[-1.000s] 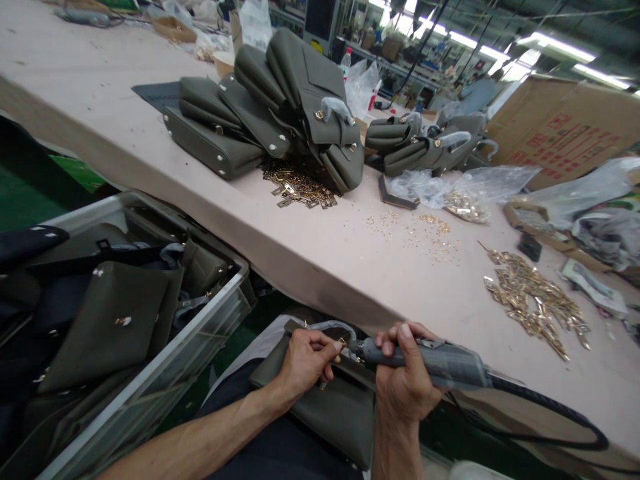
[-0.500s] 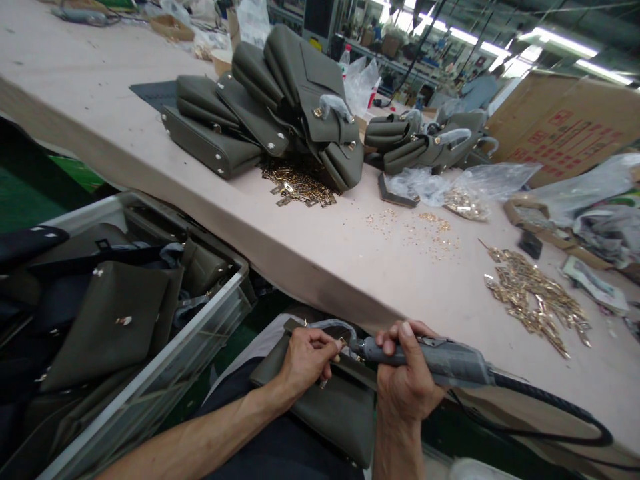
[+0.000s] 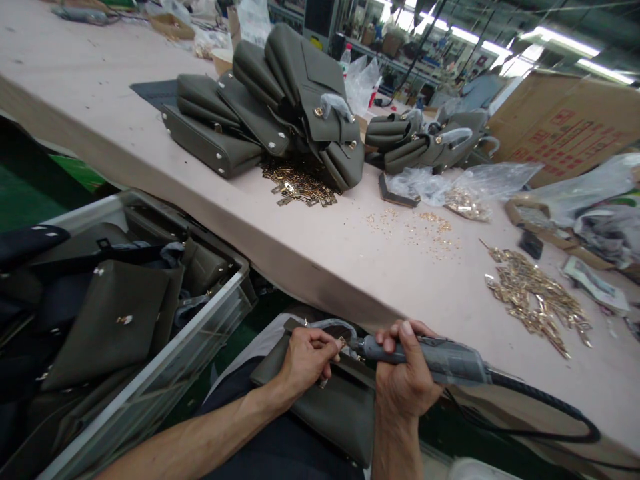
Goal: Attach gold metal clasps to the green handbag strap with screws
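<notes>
On my lap lies an olive-green handbag point(image 3: 335, 407) with a plastic-wrapped handle. My right hand point(image 3: 407, 373) is wrapped round a grey electric screwdriver point(image 3: 445, 360), its tip pointing left. Just in front of that tip, my left hand point(image 3: 310, 360) pinches a small gold metal fitting point(image 3: 342, 342) above the bag's upper edge. Whether the tip touches the fitting, I cannot tell. A black cord point(image 3: 545, 400) runs from the screwdriver's rear end to the right.
Olive handbags point(image 3: 300, 100) are heaped on the table point(image 3: 330, 247). Gold fittings point(image 3: 535, 293) and tiny screws point(image 3: 435, 223) lie loose on it. A crate point(image 3: 200, 320) of bags stands at my left. A cardboard box point(image 3: 565, 127) sits at the back right, beyond plastic bags.
The screwdriver's rear end and its cord have shifted slightly left. Both hands stay in nearly the same place, and the left still holds the fitting.
</notes>
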Demonstrator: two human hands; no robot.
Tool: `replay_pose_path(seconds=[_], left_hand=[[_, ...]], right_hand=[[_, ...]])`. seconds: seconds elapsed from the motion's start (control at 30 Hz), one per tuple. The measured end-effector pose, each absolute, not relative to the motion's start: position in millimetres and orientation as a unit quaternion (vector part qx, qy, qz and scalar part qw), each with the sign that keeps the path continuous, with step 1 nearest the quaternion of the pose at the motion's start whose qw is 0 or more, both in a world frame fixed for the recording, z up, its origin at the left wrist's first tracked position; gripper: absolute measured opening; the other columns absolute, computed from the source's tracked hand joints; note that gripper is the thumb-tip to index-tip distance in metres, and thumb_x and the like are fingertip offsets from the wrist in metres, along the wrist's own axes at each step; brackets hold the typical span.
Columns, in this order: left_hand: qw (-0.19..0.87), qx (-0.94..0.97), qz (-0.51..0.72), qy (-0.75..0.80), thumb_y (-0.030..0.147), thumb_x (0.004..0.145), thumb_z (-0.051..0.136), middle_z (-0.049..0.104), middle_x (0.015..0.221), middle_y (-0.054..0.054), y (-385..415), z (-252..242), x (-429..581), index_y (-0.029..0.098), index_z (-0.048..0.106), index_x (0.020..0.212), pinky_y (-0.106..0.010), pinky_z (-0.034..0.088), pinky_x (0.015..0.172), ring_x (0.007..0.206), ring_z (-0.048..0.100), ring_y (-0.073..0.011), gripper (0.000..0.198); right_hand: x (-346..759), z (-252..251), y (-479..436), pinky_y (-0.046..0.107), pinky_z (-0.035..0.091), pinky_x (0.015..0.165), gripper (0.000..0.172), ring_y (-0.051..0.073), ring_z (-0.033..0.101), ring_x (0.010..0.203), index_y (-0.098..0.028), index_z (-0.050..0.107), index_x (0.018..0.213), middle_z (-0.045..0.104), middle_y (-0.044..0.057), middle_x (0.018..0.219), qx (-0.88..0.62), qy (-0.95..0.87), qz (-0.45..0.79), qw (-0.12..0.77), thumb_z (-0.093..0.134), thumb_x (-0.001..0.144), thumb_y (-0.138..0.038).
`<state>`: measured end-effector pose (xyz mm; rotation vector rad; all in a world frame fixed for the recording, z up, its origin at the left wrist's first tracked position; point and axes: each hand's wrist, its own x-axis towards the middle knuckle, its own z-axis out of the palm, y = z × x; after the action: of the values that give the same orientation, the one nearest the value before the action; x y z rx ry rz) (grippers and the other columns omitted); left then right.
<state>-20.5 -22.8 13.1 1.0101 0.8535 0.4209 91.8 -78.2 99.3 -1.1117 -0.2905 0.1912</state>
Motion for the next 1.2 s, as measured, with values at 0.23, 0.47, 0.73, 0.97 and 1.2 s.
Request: replay_pose_path(seconds=[0.23, 0.47, 0.73, 0.97, 1.2], left_hand=[[0.767, 0.477, 0.196, 0.382, 0.047, 0.079, 0.076, 0.071, 0.063, -0.009, -23.0, 5.9, -21.9, 0.008, 0.073, 0.078, -0.019, 0.044, 0.034, 0.036, 0.055, -0.011, 0.039], [0.765, 0.469, 0.192, 0.397, 0.043, 0.074, 0.081, 0.067, 0.054, -0.007, -23.0, 12.6, -20.3, 0.007, 0.073, 0.079, -0.02, 0.044, 0.034, 0.034, 0.053, -0.0111, 0.038], [0.762, 0.477, 0.198, 0.39, 0.044, 0.078, 0.078, 0.07, 0.06, -0.009, -22.2, 12.2, -21.2, 0.008, 0.071, 0.077, -0.02, 0.043, 0.033, 0.034, 0.053, -0.0106, 0.037], [0.765, 0.463, 0.203, 0.4, 0.039, 0.077, 0.077, 0.071, 0.063, -0.008, -22.9, 12.9, -18.3, 0.009, 0.07, 0.074, -0.018, 0.038, 0.031, 0.033, 0.05, -0.0087, 0.031], [0.76, 0.46, 0.207, 0.41, 0.039, 0.076, 0.078, 0.071, 0.063, -0.008, -23.7, 11.7, -16.1, 0.01, 0.069, 0.071, -0.018, 0.034, 0.032, 0.033, 0.048, -0.0081, 0.031]], right_hand=[[93.0, 97.5, -78.3, 0.029, 0.044, 0.056, 0.007, 0.01, 0.048, 0.051, -0.016, 0.062, 0.085, 0.053, -0.004, 0.066, -0.528, -0.132, 0.081, 0.835, 0.069, 0.084, -0.018], [92.4, 99.9, -77.8, 0.029, 0.044, 0.056, 0.008, 0.01, 0.048, 0.051, -0.016, 0.062, 0.085, 0.053, -0.004, 0.066, -0.526, -0.129, 0.08, 0.837, 0.069, 0.083, -0.017], [90.9, 102.0, -77.7, 0.028, 0.044, 0.056, 0.01, 0.01, 0.048, 0.051, -0.016, 0.062, 0.086, 0.054, -0.003, 0.066, -0.525, -0.127, 0.078, 0.838, 0.071, 0.082, -0.017], [90.8, 101.3, -78.5, 0.028, 0.046, 0.056, 0.009, 0.01, 0.048, 0.051, -0.017, 0.062, 0.086, 0.054, -0.004, 0.067, -0.525, -0.122, 0.075, 0.839, 0.07, 0.082, -0.017], [89.8, 105.1, -78.9, 0.027, 0.046, 0.055, 0.009, 0.01, 0.049, 0.053, -0.017, 0.063, 0.085, 0.055, -0.002, 0.067, -0.524, -0.116, 0.07, 0.841, 0.072, 0.081, -0.016]])
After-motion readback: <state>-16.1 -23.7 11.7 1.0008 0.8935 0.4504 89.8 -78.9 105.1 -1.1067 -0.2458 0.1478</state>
